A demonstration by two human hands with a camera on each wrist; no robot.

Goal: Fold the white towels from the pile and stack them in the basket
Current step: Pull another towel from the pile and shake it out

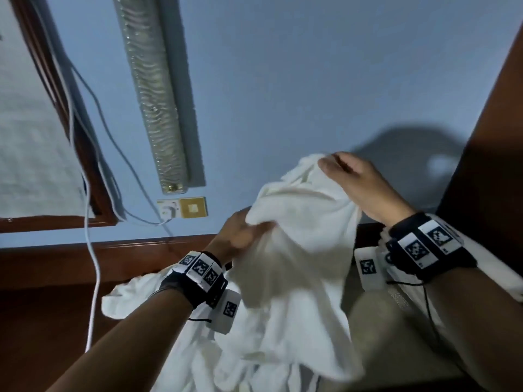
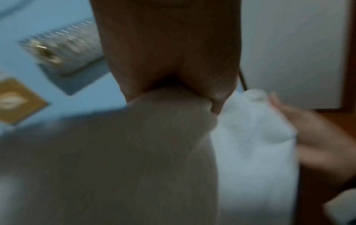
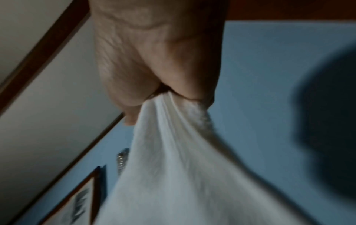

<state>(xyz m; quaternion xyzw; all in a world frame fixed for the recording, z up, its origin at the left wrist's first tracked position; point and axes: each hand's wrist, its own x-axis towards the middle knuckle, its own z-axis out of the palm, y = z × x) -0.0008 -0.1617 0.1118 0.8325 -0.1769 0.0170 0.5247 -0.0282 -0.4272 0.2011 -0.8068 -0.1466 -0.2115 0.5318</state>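
Note:
A white towel (image 1: 300,250) hangs lifted in front of me, held by both hands. My left hand (image 1: 240,236) grips a bunched edge of it at the lower left; the left wrist view shows the towel (image 2: 134,152) caught in that hand (image 2: 173,94). My right hand (image 1: 351,176) pinches the towel's top corner higher up on the right; the right wrist view shows cloth (image 3: 173,152) drawn out of that hand (image 3: 169,94). More white towels (image 1: 254,357) lie in a pile below. No basket is in view.
A blue wall (image 1: 283,80) faces me, with a wrapped tube fixture (image 1: 155,94), a gold switch plate (image 1: 194,207) and white cables (image 1: 93,250) hanging down. Brown wood trim (image 1: 56,258) runs along the left. A brown wooden panel (image 1: 495,137) stands at the right.

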